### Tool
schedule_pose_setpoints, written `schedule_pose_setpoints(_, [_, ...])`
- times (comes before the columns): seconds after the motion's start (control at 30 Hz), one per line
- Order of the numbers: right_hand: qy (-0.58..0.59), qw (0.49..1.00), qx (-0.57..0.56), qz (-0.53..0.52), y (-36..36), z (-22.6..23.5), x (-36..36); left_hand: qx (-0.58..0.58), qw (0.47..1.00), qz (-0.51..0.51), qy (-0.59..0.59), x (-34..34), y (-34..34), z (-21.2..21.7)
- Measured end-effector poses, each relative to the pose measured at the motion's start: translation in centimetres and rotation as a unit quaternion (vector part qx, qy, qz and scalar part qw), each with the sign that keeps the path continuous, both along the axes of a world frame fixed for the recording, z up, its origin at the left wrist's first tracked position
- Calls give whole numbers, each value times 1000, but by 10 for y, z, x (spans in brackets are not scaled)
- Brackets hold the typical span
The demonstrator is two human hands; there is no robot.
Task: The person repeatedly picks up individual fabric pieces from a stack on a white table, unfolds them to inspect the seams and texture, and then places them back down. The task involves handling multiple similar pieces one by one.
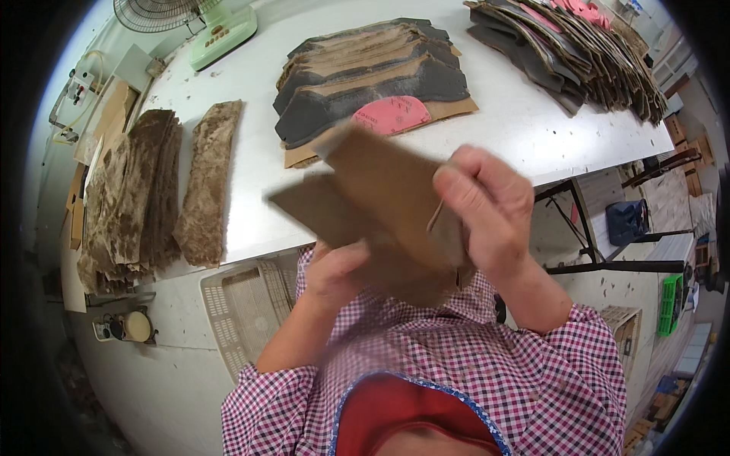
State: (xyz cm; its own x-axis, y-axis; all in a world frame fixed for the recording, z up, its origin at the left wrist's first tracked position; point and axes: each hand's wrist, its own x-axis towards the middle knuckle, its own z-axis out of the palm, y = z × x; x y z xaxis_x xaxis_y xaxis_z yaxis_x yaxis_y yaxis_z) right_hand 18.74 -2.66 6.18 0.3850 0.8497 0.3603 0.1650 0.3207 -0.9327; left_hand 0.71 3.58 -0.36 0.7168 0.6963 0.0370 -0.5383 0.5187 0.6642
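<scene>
Both my hands hold flat brown leather-like pieces (395, 190) in front of my body, past the near edge of the white table (262, 190). They overlap and fan apart, smeared by motion; I cannot tell how many there are. My left hand (334, 270) is closed on their lower left edge. On the right side, my right hand (490, 205) pinches them between thumb and fingers. Just beyond lies a staggered stack of dark grey and brown pieces (372, 83), with a pink rounded patch (391, 114) on its near side.
A pile of mottled furry strips (133, 197) lies at the table's left, beside a single furry strip (211, 175). Another tall stack of dark pieces (559, 57) sits far right. A green-based fan (220, 34) stands far left. Under the table edge is a plastic crate (251, 315).
</scene>
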Motion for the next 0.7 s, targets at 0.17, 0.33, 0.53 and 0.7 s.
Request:
schedule_pose_setpoints(0.17, [322, 942, 87, -36, 41, 21, 22, 73, 994, -74, 45, -1, 1, -40])
schedule_pose_setpoints(0.33, [431, 902, 32, -26, 66, 26, 26, 149, 955, -173, 190, 10, -12, -43])
schedule_pose_setpoints(0.53, [340, 926, -92, 136, 52, -30, 50, 96, 966, -148, 189, 4, -14, -5])
schedule_pose_setpoints(0.7, [294, 886, -309, 180, 6, -95, 24, 16, 990, -67, 126, -7, -12, 2])
